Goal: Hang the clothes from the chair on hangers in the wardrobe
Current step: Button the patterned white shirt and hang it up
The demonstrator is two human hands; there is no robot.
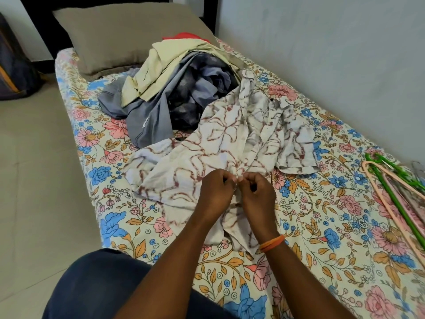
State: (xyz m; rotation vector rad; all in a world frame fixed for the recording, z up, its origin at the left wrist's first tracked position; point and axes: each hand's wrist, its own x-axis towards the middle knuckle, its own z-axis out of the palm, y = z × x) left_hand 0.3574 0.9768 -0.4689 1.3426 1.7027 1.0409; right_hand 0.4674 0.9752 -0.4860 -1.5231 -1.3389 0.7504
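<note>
Fingers of both hands were curled in and pinched the front edge of the white shirt with the brown floral print (pixel 232 143), the left hand (pixel 215 188) and the right hand (pixel 258 192) side by side, knuckles up, fingertips almost meeting over the cloth. That shirt lay spread and rumpled across the middle of the bed, its collar end toward the wall and its lower part bunched under the two wrists. An orange band (pixel 271 243) circled the right wrist.

Just behind the shirt and touching it sat a heap of other clothes: a grey garment (pixel 147 118), a dark blue patterned one (pixel 195 95), a pale yellow one (pixel 156 72) on top, and a bit of red cloth (pixel 181 35) at the back. Beyond the heap lay a taupe pillow (pixel 119 35) at the head of the bed.

Near the right edge, well apart from the shirt, hangers rested on the floral bedsheet (pixel 322 226): a green hanger (pixel 395 183) crossing a pink hanger (pixel 391 203). A dark blue knee (pixel 96 286) showed at the bottom, beside the tiled floor (pixel 34 180)
</note>
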